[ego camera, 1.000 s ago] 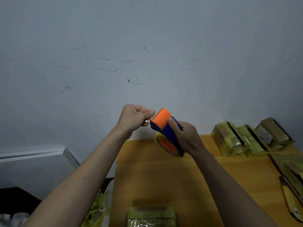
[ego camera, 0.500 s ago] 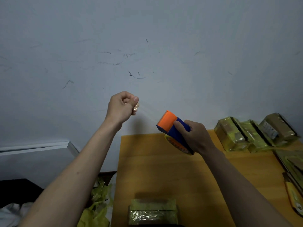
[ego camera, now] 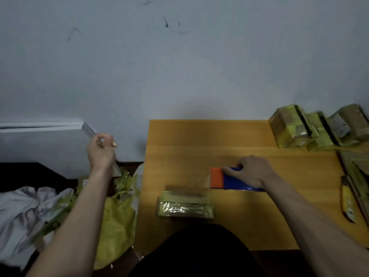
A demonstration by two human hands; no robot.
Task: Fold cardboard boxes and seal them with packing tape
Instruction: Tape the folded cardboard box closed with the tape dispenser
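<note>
Grey wall, orange table [ego camera: 249,134]. Right hand [ego camera: 251,172] has lowered the tape dispenser [ego camera: 229,179] mid-table, fingers clamped on it; left hand [ego camera: 101,148] swung off left edge, fingers pinched together. Wrapped box [ego camera: 185,204] near front edge; taping likely next.

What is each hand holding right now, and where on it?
The right hand grips the tape dispenser by its blue body, low on the table. The left hand is curled; whether it pinches anything cannot be told.
</note>
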